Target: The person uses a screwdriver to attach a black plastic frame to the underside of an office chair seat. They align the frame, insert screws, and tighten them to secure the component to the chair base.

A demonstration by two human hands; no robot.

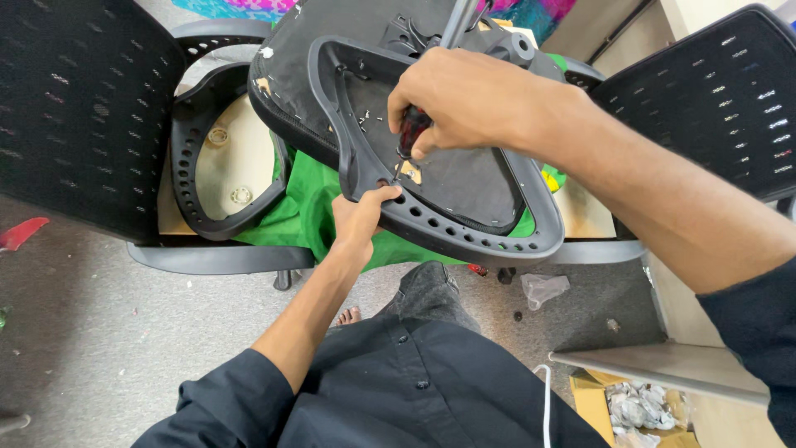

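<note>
At the centre of the frame the left hand (362,217) is gripping the lower rim of the upturned black seat frame (464,228), while the right hand (464,99) is clenching a red-and-black screwdriver (412,133), tip meeting the frame just above the left thumb

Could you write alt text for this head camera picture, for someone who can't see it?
A person's right hand presses a red-and-black-handled screwdriver into an upturned chair seat's black plastic frame, while the left hand grips the frame's edge. Mesh chair backs stand at both sides.
</note>
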